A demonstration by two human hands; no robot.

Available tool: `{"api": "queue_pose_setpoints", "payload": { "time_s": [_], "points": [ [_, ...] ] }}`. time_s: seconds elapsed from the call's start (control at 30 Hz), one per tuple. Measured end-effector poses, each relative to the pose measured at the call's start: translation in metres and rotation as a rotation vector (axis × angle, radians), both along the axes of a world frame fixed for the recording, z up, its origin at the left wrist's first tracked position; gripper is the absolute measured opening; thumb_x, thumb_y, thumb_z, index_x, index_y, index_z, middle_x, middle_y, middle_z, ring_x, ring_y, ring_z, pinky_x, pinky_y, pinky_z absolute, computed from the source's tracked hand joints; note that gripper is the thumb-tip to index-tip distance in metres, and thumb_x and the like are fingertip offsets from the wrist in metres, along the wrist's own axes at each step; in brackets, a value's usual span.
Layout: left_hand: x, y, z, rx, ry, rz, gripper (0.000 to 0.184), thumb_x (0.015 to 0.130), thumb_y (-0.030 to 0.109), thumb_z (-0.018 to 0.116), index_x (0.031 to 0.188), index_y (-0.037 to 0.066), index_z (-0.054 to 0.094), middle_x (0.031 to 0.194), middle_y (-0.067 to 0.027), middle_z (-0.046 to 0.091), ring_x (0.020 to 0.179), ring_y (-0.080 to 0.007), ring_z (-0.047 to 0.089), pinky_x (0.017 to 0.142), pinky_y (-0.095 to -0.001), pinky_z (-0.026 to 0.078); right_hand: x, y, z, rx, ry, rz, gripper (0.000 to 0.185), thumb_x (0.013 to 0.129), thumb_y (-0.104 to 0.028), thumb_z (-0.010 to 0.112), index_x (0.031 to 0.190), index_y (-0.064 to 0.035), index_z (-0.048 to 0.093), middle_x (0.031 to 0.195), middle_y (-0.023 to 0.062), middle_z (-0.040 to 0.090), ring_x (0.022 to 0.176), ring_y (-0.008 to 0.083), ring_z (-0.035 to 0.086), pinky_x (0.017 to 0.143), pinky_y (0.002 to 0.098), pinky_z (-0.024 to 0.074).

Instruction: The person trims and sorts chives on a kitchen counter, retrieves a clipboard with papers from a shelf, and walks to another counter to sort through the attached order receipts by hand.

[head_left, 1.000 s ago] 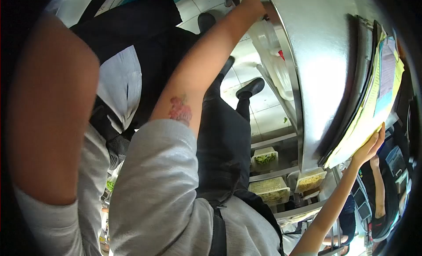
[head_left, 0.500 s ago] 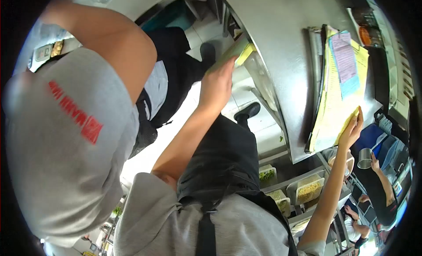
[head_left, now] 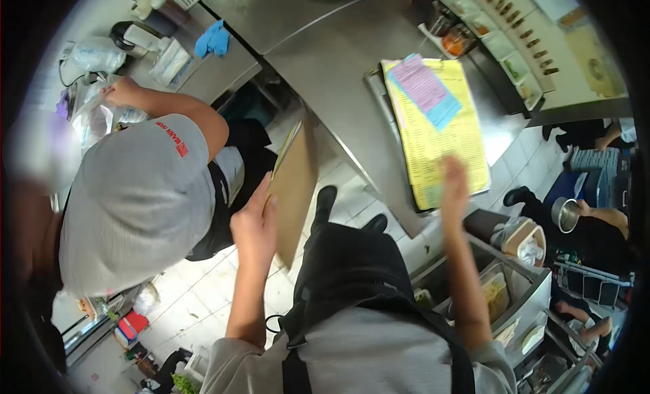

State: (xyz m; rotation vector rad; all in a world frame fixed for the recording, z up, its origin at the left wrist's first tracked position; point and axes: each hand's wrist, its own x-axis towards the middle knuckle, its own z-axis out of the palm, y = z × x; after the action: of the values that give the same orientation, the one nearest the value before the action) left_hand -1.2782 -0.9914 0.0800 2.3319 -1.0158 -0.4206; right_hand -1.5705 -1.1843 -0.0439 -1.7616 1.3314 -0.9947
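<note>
My left hand point(head_left: 256, 221) is closed on the edge of a brown clipboard point(head_left: 296, 191), held upright below the counter's edge, with a yellowish paper edge showing at its top. On the steel counter lies a stack of yellow printed sheets point(head_left: 433, 143) over a dark-edged board. A pink slip point(head_left: 418, 81) and a blue slip point(head_left: 444, 115) rest on top of the stack. Over the stack's lower right part is my right hand point(head_left: 455, 187), blurred by motion, its fingers seeming stretched out and holding nothing visible. Whether it touches the paper I cannot tell.
To the left stands a co-worker in a grey cap point(head_left: 156, 184), reaching toward plastic bags point(head_left: 95, 120). Blue gloves point(head_left: 213, 39) lie on the back counter. Food containers point(head_left: 497, 292) sit in the drawer at lower right. Another person holds a metal pot point(head_left: 565, 214).
My left hand has brought the clipboard left and lower in view, showing its brown face. My right hand has come off the sheets' lower edge and moved over them. The view has turned.
</note>
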Motion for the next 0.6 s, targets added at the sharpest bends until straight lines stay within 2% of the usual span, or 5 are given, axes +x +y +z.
{"api": "queue_pose_setpoints", "payload": {
  "time_s": [0.13, 0.2, 0.3, 0.37, 0.6],
  "points": [
    [-0.077, 0.006, 0.092, -0.103, -0.163, -0.067, 0.035, 0.083, 0.002, 0.058, 0.117, 0.009, 0.063, 0.072, -0.018, 0.062, 0.05, -0.0215, 0.056, 0.051, -0.0283, 0.045, 0.052, 0.075, 0.053, 1.359, -0.727, 0.475, 0.083, 0.086, -0.064, 0.047, 0.145, -0.0099, 0.025, 0.136, 0.0233, 0.041, 0.122, 0.0316, 0.047, 0.098, 0.0468, 0.0392],
    [-0.114, 0.014, 0.117, -0.177, -0.22, -0.145, 0.036, 0.081, -0.001, 0.06, 0.115, 0.009, 0.065, 0.08, -0.0169, 0.067, 0.057, -0.0138, 0.062, 0.055, -0.0248, 0.047, 0.065, 0.071, 0.11, 1.824, -0.911, 0.438, 0.081, 0.086, -0.064, 0.046, 0.146, -0.0131, 0.026, 0.138, 0.021, 0.039, 0.119, 0.0326, 0.048, 0.094, 0.0484, 0.0419],
    [-0.162, 0.026, 0.124, -0.249, -0.272, -0.432, 0.033, 0.077, -0.003, 0.063, 0.107, 0.008, 0.068, 0.097, -0.015, 0.069, 0.073, -0.0214, 0.07, 0.063, -0.028, 0.054, 0.078, 0.065, 0.146, 1.551, -0.769, 0.735, 0.069, 0.089, -0.054, 0.052, 0.14, -0.0112, 0.034, 0.129, 0.0136, 0.048, 0.112, 0.0276, 0.054, 0.09, 0.0422, 0.0458],
    [-0.184, 0.026, 0.133, -0.25, -0.39, -0.478, 0.031, 0.075, -0.002, 0.066, 0.104, 0.008, 0.069, 0.098, -0.0135, 0.069, 0.079, -0.0242, 0.069, 0.068, -0.0307, 0.056, 0.07, 0.07, 0.164, 1.418, -0.713, 0.862, 0.051, 0.084, -0.017, 0.065, 0.13, -0.0056, 0.045, 0.115, 0.0081, 0.057, 0.103, 0.0197, 0.058, 0.086, 0.0312, 0.0477],
    [-0.206, 0.004, 0.156, -0.669, 0.042, -0.821, 0.028, 0.068, 0.008, 0.077, 0.095, 0.008, 0.072, 0.094, -0.0106, 0.069, 0.094, -0.027, 0.066, 0.078, -0.0334, 0.055, -0.005, 0.015, 0.203, 0.964, -0.671, 0.752, 0.059, 0.079, -0.005, 0.065, 0.133, 0.0009, 0.043, 0.121, 0.0116, 0.058, 0.107, 0.0179, 0.058, 0.092, 0.0297, 0.0454]
  ]
}}
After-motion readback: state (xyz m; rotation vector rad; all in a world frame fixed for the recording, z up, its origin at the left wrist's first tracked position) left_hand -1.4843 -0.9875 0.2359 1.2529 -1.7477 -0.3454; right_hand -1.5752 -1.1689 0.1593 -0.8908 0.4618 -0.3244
